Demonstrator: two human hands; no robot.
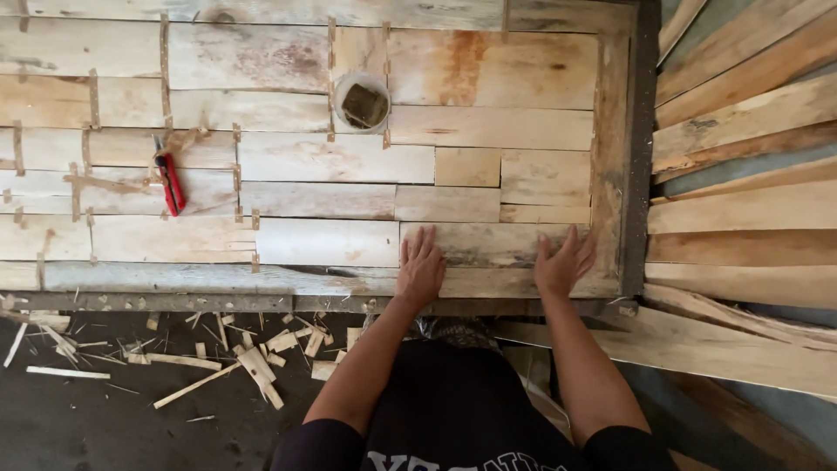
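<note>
Hands flat, fingers spread, that was how you had them: your left hand [421, 269] and your right hand [564, 262] both lay palm-down and open on the same short plank [488, 244], gripping nothing. That plank sat in the lowest full row of the panel of pale boards [331, 157], at its near right corner, with its long axis running left to right across your body. Your left hand covered the plank's left end, right at the seam where it met the neighbouring board [327, 242]; your right hand pressed near its right end, just beside the upright edge strip [609, 166] of the frame. The plank lay directly under both palms, so neither hand was nearer than the other, each held one end. Above it the rows of shorter pieces butted close, and whether the seam above the plank was fully shut you could not tell from this view. A red-handled cutter [170, 183] lay well apart to your left, a small round cup [363, 103] stood higher up the panel, loose planks [741, 209] were stacked beyond the frame at your right, and wood offcuts [253, 353] littered the floor below.
</note>
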